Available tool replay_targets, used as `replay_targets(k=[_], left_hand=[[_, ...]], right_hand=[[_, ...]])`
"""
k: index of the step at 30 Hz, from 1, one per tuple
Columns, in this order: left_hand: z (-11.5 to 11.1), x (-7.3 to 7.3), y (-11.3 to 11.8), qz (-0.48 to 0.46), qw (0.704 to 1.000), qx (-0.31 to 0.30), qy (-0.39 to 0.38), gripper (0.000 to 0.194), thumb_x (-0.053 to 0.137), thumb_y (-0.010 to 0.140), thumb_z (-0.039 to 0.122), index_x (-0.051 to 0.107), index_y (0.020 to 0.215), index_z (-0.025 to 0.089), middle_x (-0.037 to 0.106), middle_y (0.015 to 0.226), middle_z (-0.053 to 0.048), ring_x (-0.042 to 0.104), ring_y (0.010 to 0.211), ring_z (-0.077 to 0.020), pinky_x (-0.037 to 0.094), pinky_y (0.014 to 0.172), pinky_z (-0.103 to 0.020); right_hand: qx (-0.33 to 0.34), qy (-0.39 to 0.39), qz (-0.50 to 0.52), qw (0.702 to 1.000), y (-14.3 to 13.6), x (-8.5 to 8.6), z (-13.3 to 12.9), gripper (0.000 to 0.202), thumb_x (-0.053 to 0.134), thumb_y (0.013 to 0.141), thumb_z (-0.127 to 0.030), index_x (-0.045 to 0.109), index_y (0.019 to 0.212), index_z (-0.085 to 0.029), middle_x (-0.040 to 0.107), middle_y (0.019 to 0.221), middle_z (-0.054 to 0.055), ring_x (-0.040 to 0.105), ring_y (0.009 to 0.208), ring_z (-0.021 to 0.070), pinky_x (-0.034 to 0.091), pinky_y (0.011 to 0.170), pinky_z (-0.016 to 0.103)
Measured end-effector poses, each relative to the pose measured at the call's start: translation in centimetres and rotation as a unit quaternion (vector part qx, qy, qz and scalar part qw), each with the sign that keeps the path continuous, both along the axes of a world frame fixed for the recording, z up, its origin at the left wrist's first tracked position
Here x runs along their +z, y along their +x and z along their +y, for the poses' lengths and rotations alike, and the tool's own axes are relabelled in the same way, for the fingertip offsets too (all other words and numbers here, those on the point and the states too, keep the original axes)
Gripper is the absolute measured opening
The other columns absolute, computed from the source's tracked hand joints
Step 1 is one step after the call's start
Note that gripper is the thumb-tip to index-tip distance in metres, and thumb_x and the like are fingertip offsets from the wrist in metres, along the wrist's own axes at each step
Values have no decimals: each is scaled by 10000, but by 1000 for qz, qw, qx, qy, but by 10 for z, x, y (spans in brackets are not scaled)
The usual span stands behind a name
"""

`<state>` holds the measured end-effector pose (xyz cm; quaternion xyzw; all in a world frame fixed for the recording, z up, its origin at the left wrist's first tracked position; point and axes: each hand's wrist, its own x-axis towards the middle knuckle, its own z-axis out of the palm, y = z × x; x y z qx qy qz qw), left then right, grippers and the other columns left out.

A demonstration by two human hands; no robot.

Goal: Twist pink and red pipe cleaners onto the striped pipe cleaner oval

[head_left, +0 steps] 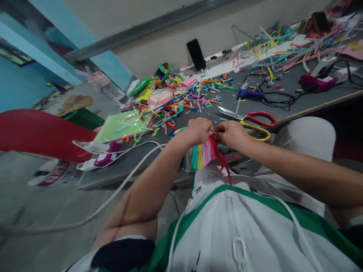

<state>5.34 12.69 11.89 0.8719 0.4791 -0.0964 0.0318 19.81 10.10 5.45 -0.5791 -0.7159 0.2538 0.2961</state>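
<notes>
A fringe of many-coloured fuzzy strips (200, 156) hangs below my hands at the table's front edge, over my lap. My left hand (200, 129) is closed on the top of this fringe, near its red end. Right beside it, my right hand (229, 133) pinches at the red strips (222, 160), whose loose ends dangle downward. The fingertips of both hands nearly meet, and the small part between them is hard to make out. Scissors with one red and one yellow handle (262, 119) lie just beyond my right hand, blades apart.
Cut coloured pieces (198, 96) litter the grey table (300, 104). A blue glue gun (251, 94) lies behind the scissors, a purple one (317, 81) at the right. A black phone (196, 55) leans on the wall. A green sheet (120, 124) and a white cable (124, 181) are at the left.
</notes>
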Motion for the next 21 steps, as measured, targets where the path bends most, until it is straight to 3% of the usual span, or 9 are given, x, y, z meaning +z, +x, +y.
replay_targets(k=[5,10,13,16,19,21], left_hand=[[2,-3,1,28,1000,3,-8,229,479,822,272,642,956,184,663,1051,-96,578,1023,-264,412,815,-364],[6,-7,0,9,1000,-8,-19,206,502,813,276,645,935,192,671,1028,-84,584,1004,-252,396,834,-370],[6,-10,-3,-39,999,-16,-1,181,525,811,270,647,917,191,670,1002,-72,576,1003,-245,357,900,-420],[-1,-12,-8,-112,993,-27,38,172,544,806,245,635,944,196,656,1037,-69,553,1037,-241,300,966,-469],[-15,-13,-16,-232,960,-42,152,226,552,805,219,602,1023,192,619,1096,-80,510,1090,-230,306,976,-428],[-29,-14,-21,-288,929,-36,231,174,544,814,218,615,970,187,595,1066,-85,501,1069,-226,338,939,-397]], right_hand=[[-14,51,-156,986,-1,6,-3,232,559,751,-379,728,855,-257,703,760,51,601,686,194,296,536,269],[35,41,-154,987,2,7,2,234,546,769,-350,720,832,-207,695,771,72,584,695,182,287,542,266],[55,-6,-91,994,3,6,6,191,550,774,-284,695,747,-163,661,684,60,550,641,156,302,544,254],[27,-93,37,995,2,2,8,152,558,779,-233,648,684,-155,586,557,13,493,523,121,318,511,238],[-9,-161,175,971,0,1,7,109,587,760,-189,610,657,-163,538,496,-21,450,442,93,326,464,218],[-22,-186,223,957,0,3,5,117,608,742,-162,598,626,-163,531,479,-27,432,416,81,327,444,211]])
